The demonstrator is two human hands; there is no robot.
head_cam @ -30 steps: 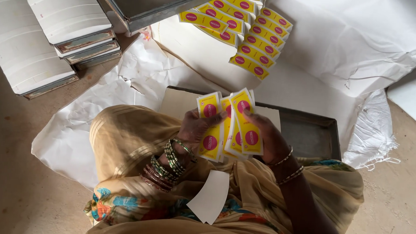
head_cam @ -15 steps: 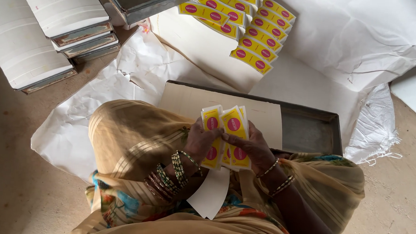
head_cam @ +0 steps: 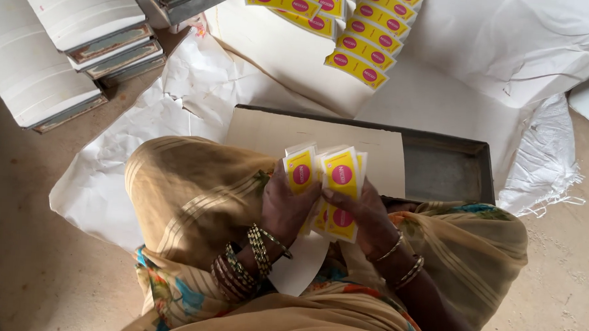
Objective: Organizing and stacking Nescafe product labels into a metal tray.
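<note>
While our left hand (head_cam: 285, 208) and right hand (head_cam: 365, 218) close around a fanned bunch of glossy yellow packets with pink round labels (head_cam: 326, 187) above our lap, matching yellow packets (head_cam: 353, 36) lie in overlapping rows on white paper (head_cam: 279, 59) beyond the flat grey metal tray (head_cam: 446, 169).

left hand (head_cam: 287, 208) – raised at lap, fingers curled closed, bangled wrist bent | right hand (head_cam: 365, 218) – alongside, nearly touching, fingers pinched shut, forearm angled down-right
</note>
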